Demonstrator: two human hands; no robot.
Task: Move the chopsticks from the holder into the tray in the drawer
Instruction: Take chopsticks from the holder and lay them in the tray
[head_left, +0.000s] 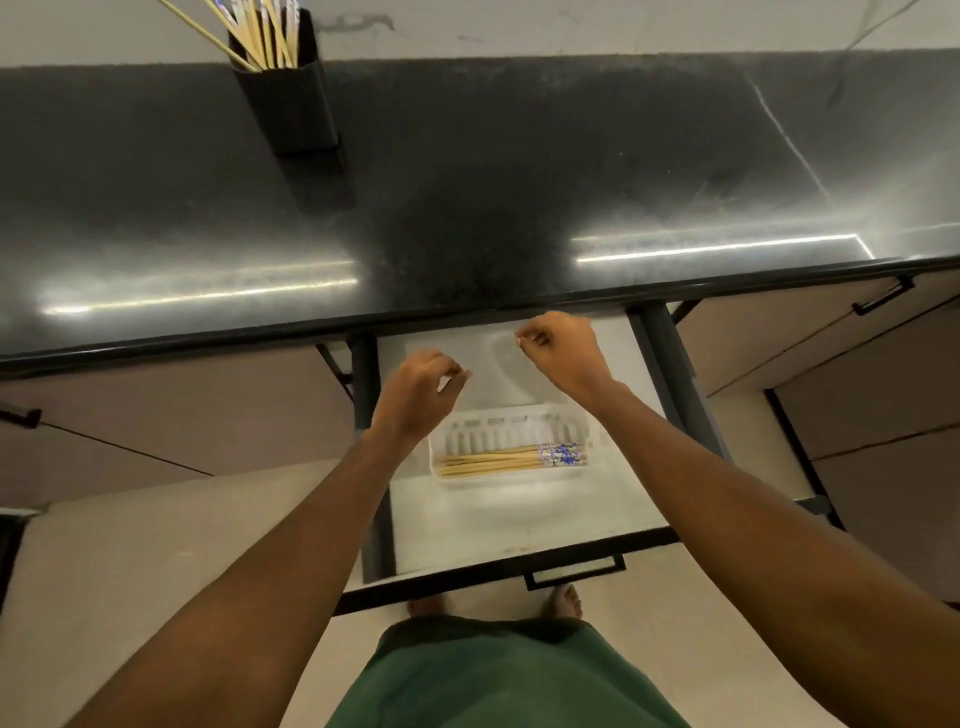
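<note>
Left hand (415, 389) and right hand (563, 353) hover empty, loosely curled, just beyond the tray (498, 418) holding chopsticks (493, 460); next, likely fetch more from the holder (291, 114) well beyond it.

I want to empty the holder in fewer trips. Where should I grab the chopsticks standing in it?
I'd pinch the chopsticks around their exposed upper ends, coming down from above the holder. Only those ends stick out of its open top, and they fan apart, so gather them first; one leans far left.
</note>
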